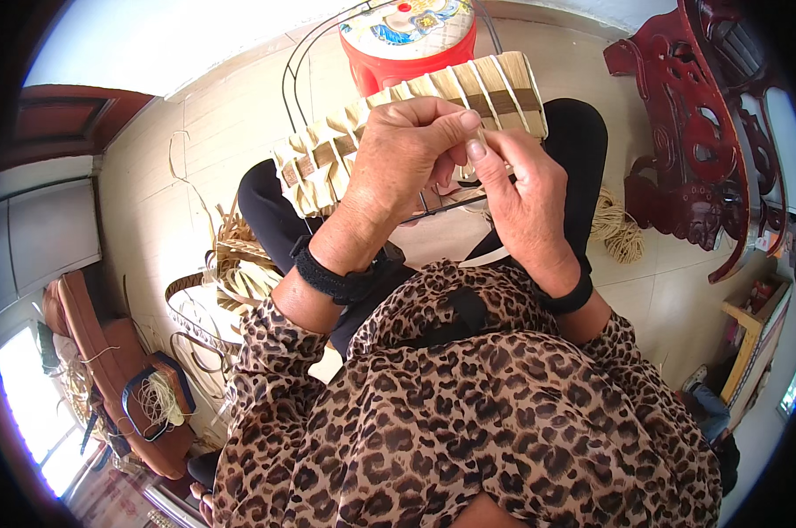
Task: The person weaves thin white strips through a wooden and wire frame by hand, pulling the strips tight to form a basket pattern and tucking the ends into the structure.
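Across my knees lies a long panel woven of pale flat strips (514,72) with a brown band, on a thin dark wire frame (290,84). White ties or strips cross the panel at intervals. My left hand (402,145) is over its near edge, thumb and forefinger pinched together. Almost touching it, my right hand (530,180) is closed in a pinch too, thumb against forefinger. Something thin and pale seems to run between the fingertips, too small to make out. The panel's middle is partly hidden by both hands.
A red round stool (363,70) with a patterned top stands beyond the panel. Bundled strips (244,255) lie on the floor at left, and a coil of pale cord (620,231) at right. Carved dark red furniture (680,132) stands at far right, a brown bench (107,361) at left.
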Demonstrator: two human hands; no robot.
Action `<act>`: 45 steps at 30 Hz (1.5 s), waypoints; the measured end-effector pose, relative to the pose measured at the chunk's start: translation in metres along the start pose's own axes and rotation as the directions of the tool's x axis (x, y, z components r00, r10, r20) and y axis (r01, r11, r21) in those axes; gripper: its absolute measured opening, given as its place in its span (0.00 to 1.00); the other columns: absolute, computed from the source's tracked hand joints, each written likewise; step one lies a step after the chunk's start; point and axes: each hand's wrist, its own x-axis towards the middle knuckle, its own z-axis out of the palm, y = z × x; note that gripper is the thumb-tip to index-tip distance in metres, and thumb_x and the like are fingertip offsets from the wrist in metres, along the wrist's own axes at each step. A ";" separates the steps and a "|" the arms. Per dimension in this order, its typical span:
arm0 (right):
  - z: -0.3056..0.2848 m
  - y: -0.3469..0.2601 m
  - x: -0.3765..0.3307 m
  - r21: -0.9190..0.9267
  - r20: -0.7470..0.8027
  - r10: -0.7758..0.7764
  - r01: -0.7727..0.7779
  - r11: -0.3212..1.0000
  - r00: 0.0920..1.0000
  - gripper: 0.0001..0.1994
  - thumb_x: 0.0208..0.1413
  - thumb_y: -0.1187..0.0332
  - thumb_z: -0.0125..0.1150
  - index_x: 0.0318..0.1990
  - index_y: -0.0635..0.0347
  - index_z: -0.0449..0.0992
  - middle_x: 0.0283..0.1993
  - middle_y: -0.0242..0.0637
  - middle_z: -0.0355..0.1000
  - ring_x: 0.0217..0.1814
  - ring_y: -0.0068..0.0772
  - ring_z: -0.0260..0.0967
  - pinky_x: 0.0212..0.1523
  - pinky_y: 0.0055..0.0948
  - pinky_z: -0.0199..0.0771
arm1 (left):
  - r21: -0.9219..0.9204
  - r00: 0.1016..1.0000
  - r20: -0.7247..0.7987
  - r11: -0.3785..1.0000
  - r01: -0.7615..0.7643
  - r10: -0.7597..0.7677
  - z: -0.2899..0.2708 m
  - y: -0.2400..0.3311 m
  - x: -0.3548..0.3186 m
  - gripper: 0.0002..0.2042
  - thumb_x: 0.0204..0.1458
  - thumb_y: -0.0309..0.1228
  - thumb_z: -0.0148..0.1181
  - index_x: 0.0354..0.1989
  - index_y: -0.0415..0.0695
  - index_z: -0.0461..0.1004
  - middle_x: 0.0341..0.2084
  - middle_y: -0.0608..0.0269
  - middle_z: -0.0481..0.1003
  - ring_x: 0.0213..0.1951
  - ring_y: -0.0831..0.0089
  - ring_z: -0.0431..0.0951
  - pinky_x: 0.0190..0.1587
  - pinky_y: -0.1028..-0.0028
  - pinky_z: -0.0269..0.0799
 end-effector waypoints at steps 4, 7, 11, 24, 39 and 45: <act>0.006 -0.001 -0.009 0.042 -0.107 0.093 -0.089 0.995 0.990 0.05 0.53 0.71 0.59 0.32 0.63 0.73 0.26 0.42 0.72 0.26 0.41 0.71 0.27 0.32 0.69 | 0.122 0.993 -0.116 0.992 0.042 -0.027 0.011 -0.004 -0.006 0.06 0.53 0.29 0.58 0.30 0.39 0.76 0.15 0.69 0.70 0.14 0.86 0.64 0.16 0.86 0.57; 0.003 -0.003 -0.010 0.062 -0.079 0.210 -0.206 0.977 0.975 0.04 0.51 0.72 0.59 0.32 0.62 0.73 0.24 0.44 0.72 0.25 0.45 0.71 0.25 0.34 0.69 | 0.186 0.987 -0.157 0.980 0.074 -0.045 0.013 -0.010 -0.005 0.06 0.52 0.28 0.58 0.29 0.38 0.76 0.14 0.69 0.70 0.14 0.86 0.64 0.15 0.85 0.58; -0.010 -0.004 -0.003 -0.205 0.028 0.272 -0.261 0.943 0.962 0.04 0.50 0.71 0.58 0.31 0.61 0.74 0.23 0.48 0.71 0.27 0.49 0.72 0.27 0.39 0.70 | 0.472 0.974 -0.186 0.881 -0.025 0.127 0.004 -0.011 0.001 0.07 0.51 0.27 0.59 0.34 0.37 0.76 0.14 0.69 0.71 0.16 0.86 0.67 0.18 0.84 0.62; -0.019 -0.014 0.015 -0.242 0.204 0.416 -0.365 0.899 0.886 0.12 0.46 0.73 0.56 0.40 0.64 0.67 0.26 0.46 0.73 0.32 0.50 0.73 0.36 0.41 0.71 | 0.903 0.959 0.118 0.373 -0.212 0.258 -0.009 -0.004 0.014 0.16 0.41 0.28 0.64 0.41 0.43 0.75 0.14 0.60 0.71 0.17 0.73 0.71 0.23 0.74 0.67; -0.019 -0.022 0.036 -0.440 0.264 0.449 -0.307 0.844 0.854 0.11 0.43 0.72 0.57 0.37 0.63 0.70 0.33 0.49 0.74 0.38 0.51 0.72 0.39 0.42 0.70 | 0.973 0.961 -0.044 0.230 -0.020 0.272 0.014 -0.009 0.011 0.09 0.38 0.28 0.59 0.31 0.45 0.73 0.20 0.55 0.76 0.27 0.55 0.78 0.30 0.63 0.73; -0.023 -0.021 0.035 -0.417 0.302 0.486 -0.345 0.841 0.820 0.11 0.43 0.71 0.57 0.36 0.63 0.70 0.32 0.49 0.74 0.37 0.51 0.72 0.39 0.41 0.70 | 0.931 0.957 0.060 0.329 -0.156 0.284 0.002 -0.010 0.014 0.11 0.38 0.28 0.57 0.31 0.39 0.68 0.19 0.46 0.74 0.25 0.49 0.77 0.28 0.55 0.72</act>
